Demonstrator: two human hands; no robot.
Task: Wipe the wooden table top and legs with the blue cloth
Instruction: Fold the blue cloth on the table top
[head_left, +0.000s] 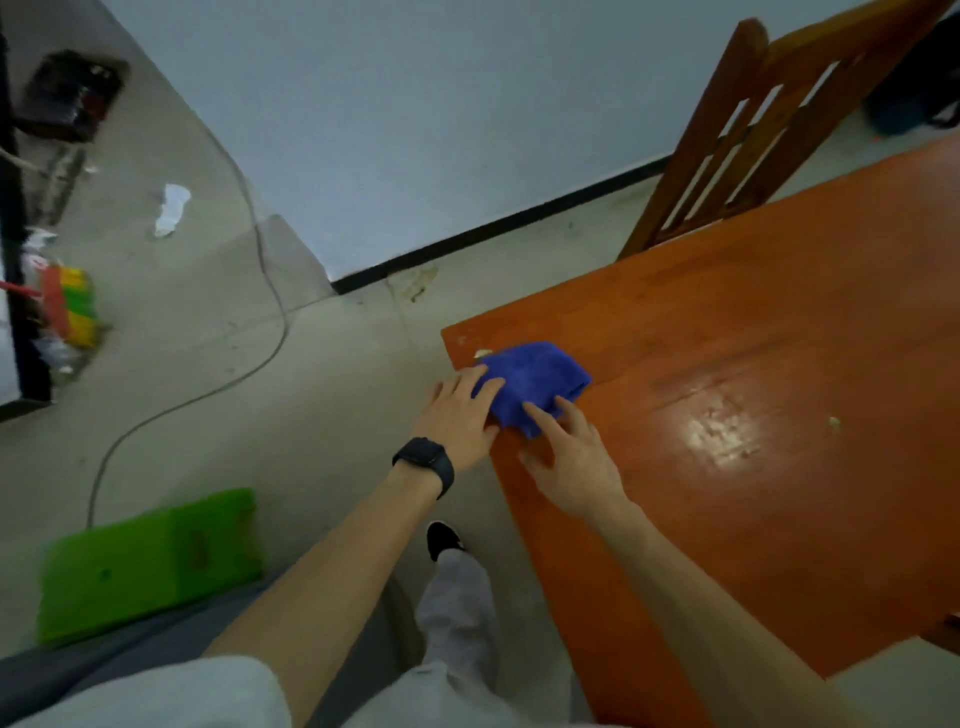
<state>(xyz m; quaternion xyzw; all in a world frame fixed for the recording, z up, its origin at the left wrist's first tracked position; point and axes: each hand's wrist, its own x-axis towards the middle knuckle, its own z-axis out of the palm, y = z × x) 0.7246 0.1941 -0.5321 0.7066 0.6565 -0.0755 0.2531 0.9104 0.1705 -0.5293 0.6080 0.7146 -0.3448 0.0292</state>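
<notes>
The blue cloth (532, 382) lies bunched near the left corner of the orange-brown wooden table top (753, 364). My left hand (460, 415), with a black watch on its wrist, rests at the table's left edge with its fingers spread on the cloth's left side. My right hand (574, 457) is on the table just in front of the cloth, fingertips touching its near edge. Neither hand has the cloth gripped in a fist. The table legs are hidden below the top.
A wooden chair (737, 135) stands at the table's far side. On the floor to the left are a green plastic stool (150, 561), a grey cable (270, 291) and a broom with coloured bristles (72, 306). My leg and black shoe (441, 540) are beside the table edge.
</notes>
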